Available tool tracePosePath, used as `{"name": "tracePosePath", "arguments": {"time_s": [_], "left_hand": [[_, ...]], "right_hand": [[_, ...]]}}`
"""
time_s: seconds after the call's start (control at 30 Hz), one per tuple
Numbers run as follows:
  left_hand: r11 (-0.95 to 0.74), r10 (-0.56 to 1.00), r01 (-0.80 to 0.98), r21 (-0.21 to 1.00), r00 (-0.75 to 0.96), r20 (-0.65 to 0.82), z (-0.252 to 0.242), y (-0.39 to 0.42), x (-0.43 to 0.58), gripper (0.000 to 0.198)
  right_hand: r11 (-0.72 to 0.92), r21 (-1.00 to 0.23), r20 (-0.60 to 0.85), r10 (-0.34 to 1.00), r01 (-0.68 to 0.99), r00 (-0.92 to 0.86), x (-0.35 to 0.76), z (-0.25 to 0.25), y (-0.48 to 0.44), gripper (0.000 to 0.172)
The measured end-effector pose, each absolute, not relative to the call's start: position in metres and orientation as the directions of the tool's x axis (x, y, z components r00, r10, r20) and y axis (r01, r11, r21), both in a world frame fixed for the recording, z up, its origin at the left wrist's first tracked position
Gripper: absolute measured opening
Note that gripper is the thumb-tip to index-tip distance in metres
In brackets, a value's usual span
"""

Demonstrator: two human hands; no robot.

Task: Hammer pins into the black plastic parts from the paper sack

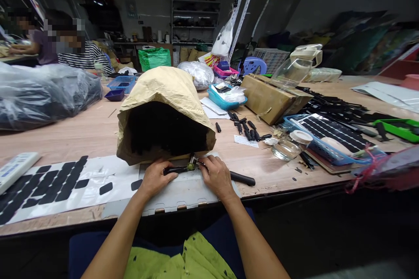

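Observation:
My left hand (159, 177) is closed on one end of a narrow black piece (176, 169), which lies on a pale grey board (170, 194) at the table's front edge. Across from it, my right hand (218, 176) is palm down, its fingers curled over the shaft of a small hammer. The hammer's black handle (242, 178) sticks out to the right of that hand. Its metal and yellowish head sits between my hands, by the black piece. Just behind both hands, a large brown paper sack (166, 83) lies with its dark mouth facing me; its contents cannot be made out.
Black patches lie on a white sheet (94, 174) at left, beside a white power strip (19, 170). Several black handles (250, 130), a glass jar (290, 146), a blue basket (327, 144) and a carton (271, 98) stand at right. Two people sit at back left.

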State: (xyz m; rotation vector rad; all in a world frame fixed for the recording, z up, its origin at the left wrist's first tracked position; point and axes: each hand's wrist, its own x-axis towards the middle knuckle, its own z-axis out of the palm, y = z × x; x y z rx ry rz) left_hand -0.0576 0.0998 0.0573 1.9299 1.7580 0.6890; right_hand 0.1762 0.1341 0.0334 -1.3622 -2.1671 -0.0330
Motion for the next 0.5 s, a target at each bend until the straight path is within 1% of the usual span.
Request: {"name": "tracePosePath", "arguments": {"time_s": [0.33,0.5], "left_hand": [[-0.106,0.994,0.746,0.658,0.076,0.074,0.0561,0.0975,-0.0592,0.025],[-0.149,0.988,0.725,0.672,0.129,0.080,0.0588,0.0951,-0.0600,0.019]], "right_hand": [[0.484,-0.278,0.476,0.820,0.830,-0.319,0.1769,0.0329,0.1341,0.017],[0.489,-0.286,0.485,0.816,0.824,-0.316,0.1770,0.0326,0.1340,0.016]]}}
